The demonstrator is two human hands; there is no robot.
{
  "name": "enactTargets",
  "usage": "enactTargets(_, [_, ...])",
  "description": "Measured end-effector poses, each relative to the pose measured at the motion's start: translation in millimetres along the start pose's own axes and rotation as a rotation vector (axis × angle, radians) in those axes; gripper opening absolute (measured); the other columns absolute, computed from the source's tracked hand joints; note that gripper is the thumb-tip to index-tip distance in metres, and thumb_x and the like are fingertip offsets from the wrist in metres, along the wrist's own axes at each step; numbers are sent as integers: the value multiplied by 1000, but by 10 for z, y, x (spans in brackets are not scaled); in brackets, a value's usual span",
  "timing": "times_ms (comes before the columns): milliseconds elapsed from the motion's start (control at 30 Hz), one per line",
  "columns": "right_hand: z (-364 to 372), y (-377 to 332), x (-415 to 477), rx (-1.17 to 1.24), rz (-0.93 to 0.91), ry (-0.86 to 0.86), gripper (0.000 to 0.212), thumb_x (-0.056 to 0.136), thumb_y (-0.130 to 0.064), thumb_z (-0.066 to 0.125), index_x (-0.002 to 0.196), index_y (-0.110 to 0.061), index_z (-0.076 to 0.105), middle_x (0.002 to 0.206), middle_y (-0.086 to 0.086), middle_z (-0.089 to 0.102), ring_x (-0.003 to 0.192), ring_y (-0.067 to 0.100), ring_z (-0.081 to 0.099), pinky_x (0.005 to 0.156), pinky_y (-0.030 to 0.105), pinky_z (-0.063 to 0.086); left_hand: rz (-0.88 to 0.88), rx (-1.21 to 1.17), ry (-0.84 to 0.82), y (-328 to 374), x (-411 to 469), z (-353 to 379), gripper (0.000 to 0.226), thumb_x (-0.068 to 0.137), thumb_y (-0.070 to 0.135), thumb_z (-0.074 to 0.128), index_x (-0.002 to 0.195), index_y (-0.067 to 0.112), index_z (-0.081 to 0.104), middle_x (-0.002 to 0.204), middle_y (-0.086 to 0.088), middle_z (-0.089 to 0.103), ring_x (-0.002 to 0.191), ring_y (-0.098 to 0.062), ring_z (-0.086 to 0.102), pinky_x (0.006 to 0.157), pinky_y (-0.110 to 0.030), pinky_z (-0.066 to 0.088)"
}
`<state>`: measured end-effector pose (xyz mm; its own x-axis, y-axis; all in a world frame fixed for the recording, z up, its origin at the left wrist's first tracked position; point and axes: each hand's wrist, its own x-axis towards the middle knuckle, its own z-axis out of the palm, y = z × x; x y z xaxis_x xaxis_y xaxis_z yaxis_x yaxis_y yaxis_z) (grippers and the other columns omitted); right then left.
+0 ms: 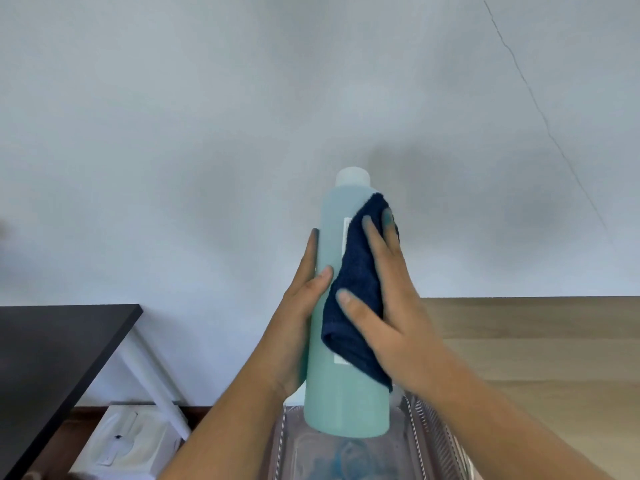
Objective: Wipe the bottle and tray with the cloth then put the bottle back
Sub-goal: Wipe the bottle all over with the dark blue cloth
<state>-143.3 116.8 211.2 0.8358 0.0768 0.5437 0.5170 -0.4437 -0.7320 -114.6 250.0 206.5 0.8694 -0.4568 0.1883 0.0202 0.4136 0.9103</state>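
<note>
Snugly, left grip (304,301) round bottle (346,393); right (398,306) on cloth (356,289).

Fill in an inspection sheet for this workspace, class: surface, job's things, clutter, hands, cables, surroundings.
Surface: pale wooden table on the right.
Job's things: bottle of teal liquid, white cap on, held upright over the clear tray, which shows bluish smears. It cannot be told whether the bottle touches the tray. The dark blue cloth lies against the bottle's side.
Clutter: white box on the floor, lower left.
Hands: left hand grips the bottle; right hand presses the cloth onto it with straight fingers.
Cables: nothing seen for certain; the thin line on the wall may be a crack.
Surroundings: plain pale wall; black table at left.
</note>
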Motion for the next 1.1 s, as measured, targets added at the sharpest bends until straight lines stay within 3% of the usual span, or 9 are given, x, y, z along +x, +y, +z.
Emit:
enactTargets(133, [-134, 61, 331, 238, 67, 43, 70, 89, -34, 53, 148, -41, 16, 158, -26, -2, 141, -14, 0, 115, 10, 13, -49, -122, -50, -89, -62, 63, 71, 80, 41, 70, 142, 47, 35, 143, -2, 52, 123, -30, 55, 99, -50, 46])
enactTargets(267, [-150, 80, 352, 475, 147, 27, 67, 89, -36, 51, 146, -47, 17, 157, -27, 12, 142, -7, 17, 120, 32, 23, -47, -203, -38, -96, -72, 97, 63, 84, 38, 64, 142, 40, 38, 141, -8, 54, 116, -33, 58, 94, -51, 49])
enactTargets(400, [-29, 25, 3, 670, 144, -109, 66, 90, -30, 50, 147, -42, 19, 149, -21, 39, 133, -1, 43, 99, 16, 44, -118, -387, 48, -24, 0, 60, 69, 85, 41, 61, 147, 27, 35, 148, -14, 43, 136, -37, 39, 115, -56, 24])
enactTargets(467, [15, -20, -194, 671, 116, -143, 69, 91, -24, 53, 149, -39, 17, 147, -22, 41, 134, -1, 41, 96, 10, 42, -84, -352, 71, 4, 22, 35, 68, 85, 44, 61, 146, 29, 36, 149, -12, 42, 137, -35, 38, 115, -55, 23])
enactTargets(600, [-14, -43, -256, 562, 78, -138, 77, 83, -31, 59, 147, -42, 17, 157, -23, 15, 143, -2, 23, 103, 10, 36, 73, -85, 142, 26, 3, 22, 49, 84, 42, 59, 132, 47, 50, 137, 10, 57, 124, -17, 56, 98, -36, 50])
enactTargets(733, [-55, -4, -51, 216, -42, -56, 70, 84, -40, 54, 146, -42, 21, 158, -26, 1, 145, -5, -2, 114, 9, 15, 63, -34, 90, 38, 12, 44, 55, 89, 34, 54, 139, 48, 39, 141, 15, 52, 126, -13, 54, 103, -36, 46])
enactTargets(900, [-217, 33, 408, 374, 22, 68, 60, 88, -27, 53, 142, -41, 31, 159, -23, 7, 142, -12, 8, 110, 5, 21, -3, -169, -5, -79, -98, 168, 69, 79, 31, 71, 136, 53, 39, 135, 4, 60, 113, -25, 64, 83, -40, 57])
enactTargets(1000, [-237, 53, 475, 481, 87, 78, 61, 88, -29, 50, 144, -41, 30, 157, -24, 14, 142, -9, 17, 118, 24, 22, -15, -220, 12, -94, -127, 189, 72, 76, 32, 72, 135, 54, 40, 131, 2, 63, 106, -27, 67, 76, -40, 58])
enactTargets(1100, [-144, 60, 289, 641, 141, 7, 64, 88, -30, 52, 146, -39, 28, 156, -12, 29, 140, 10, 35, 116, 44, 29, -11, -272, 51, -69, -87, 180, 69, 73, 35, 67, 135, 53, 41, 131, 2, 63, 107, -27, 66, 83, -47, 57])
